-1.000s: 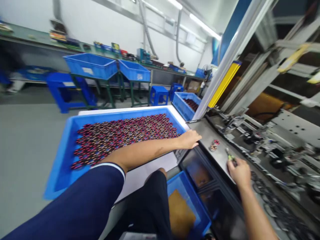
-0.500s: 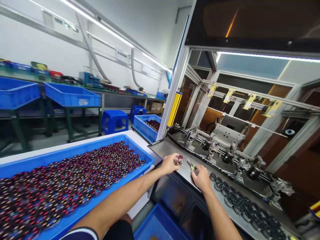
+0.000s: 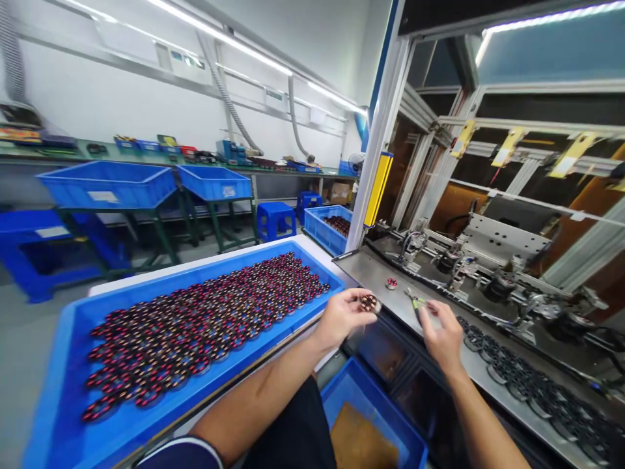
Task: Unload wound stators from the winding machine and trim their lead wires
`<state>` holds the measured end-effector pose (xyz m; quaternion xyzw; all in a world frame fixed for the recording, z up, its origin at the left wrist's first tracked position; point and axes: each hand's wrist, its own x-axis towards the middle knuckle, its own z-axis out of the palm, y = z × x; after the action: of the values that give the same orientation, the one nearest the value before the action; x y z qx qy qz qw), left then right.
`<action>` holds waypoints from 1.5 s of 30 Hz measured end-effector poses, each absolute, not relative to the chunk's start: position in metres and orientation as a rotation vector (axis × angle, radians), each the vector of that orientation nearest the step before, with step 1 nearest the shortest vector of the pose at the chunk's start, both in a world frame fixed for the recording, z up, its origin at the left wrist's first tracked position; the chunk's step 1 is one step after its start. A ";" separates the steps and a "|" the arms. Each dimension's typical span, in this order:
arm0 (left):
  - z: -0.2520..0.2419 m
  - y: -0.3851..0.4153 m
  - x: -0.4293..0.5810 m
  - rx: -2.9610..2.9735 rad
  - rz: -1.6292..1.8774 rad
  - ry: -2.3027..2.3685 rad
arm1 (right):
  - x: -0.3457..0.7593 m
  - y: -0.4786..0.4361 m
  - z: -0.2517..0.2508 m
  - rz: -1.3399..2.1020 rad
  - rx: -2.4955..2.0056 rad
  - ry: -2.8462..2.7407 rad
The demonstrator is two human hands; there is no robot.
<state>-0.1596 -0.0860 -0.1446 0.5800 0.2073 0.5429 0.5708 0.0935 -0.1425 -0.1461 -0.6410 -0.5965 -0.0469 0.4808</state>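
Lifted since the earlier frame: left hand (image 3: pixel 344 314), fingers closed on a wound coil (image 3: pixel 368 302) above the steel shelf (image 3: pixel 371 273). Right hand (image 3: pixel 442 329) pinched on green-handled cutters (image 3: pixel 416 303); second coil (image 3: pixel 391 283) farther back; blue tray (image 3: pixel 63 404) left.

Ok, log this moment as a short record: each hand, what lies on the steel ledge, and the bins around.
left hand: raised, fingers pinching one small round wound coil
right hand: gripping a small green-handled tool, tip toward the coil
steel ledge: one more coil piece lying apart from both hands
large blue tray: left of the arms, spread with many like coils
far blue bin: holds dark parts
machine track: row of dark round parts
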 end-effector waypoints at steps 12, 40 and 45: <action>-0.141 -0.183 -0.167 1.897 1.408 0.037 | -0.007 -0.302 -0.129 0.792 -1.268 -1.240; -0.157 -0.185 -0.147 1.904 1.428 0.050 | -0.044 -0.317 -0.156 1.427 -0.995 -0.623; -0.161 -0.186 -0.149 1.629 1.190 0.098 | -0.034 -0.337 -0.160 1.477 -1.072 -0.640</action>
<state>-0.1492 -0.1863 -0.1612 0.6828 0.0410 0.4988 0.5322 -0.0344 -0.3372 -0.1604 -0.4563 -0.2724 0.6286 0.5678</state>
